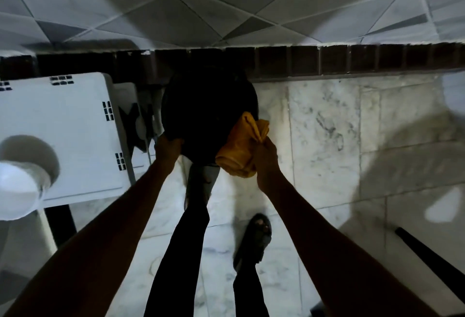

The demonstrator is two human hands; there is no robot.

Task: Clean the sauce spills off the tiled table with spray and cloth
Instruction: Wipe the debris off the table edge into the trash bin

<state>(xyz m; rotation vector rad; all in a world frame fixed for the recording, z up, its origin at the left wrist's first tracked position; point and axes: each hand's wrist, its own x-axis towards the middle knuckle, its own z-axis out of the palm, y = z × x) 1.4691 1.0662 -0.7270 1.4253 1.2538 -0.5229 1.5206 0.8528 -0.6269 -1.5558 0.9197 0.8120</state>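
Squeezed the bunched yellow cloth (239, 148) in the right hand (265, 158), at 4 o'clock of a dark round thing (206, 105). Gripped its rim with the left hand (168, 148), likely to steady it.

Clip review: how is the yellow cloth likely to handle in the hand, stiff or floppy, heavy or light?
Probably floppy: the yellow cloth bunches into soft folds where the right hand grips it. Likely light, since one hand holds it up. Unlikely to slip; it looks matte.
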